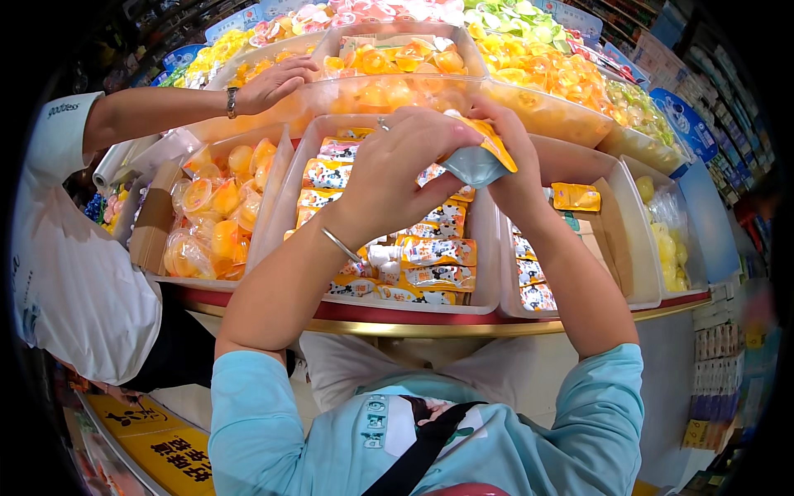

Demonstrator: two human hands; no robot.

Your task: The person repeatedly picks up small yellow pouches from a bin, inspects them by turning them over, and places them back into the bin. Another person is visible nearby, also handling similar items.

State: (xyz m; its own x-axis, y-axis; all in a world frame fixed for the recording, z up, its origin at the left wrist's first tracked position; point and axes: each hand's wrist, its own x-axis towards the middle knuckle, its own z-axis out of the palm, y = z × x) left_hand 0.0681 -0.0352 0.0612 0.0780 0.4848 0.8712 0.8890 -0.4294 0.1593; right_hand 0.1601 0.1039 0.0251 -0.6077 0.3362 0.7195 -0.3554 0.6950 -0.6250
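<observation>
- So I've got the left hand (395, 169) grasping one side of a yellow pouch (482, 161), its bluish-silver base tipped toward me.
- My right hand (510, 149) grips the same pouch from the other side; can't make out all the fingers from here.
- That pouch is up in the air, over the right edge of the middle bin (490, 281).
- Down in that bin I see orange-and-white pouches (440, 251) in rows, with white caps (385, 255) poking out toward the front edge.
- Right bin (647, 248): more of them along its left edge, plus brown cardboard (614, 223) at the right.
- Left bin (269, 207): orange cups (225, 240) piled up.
- It's all on a counter (413, 329) with a gold front edge.
- Another person's hand (271, 85) is by the back bins; can't tell if it's touching anything.
</observation>
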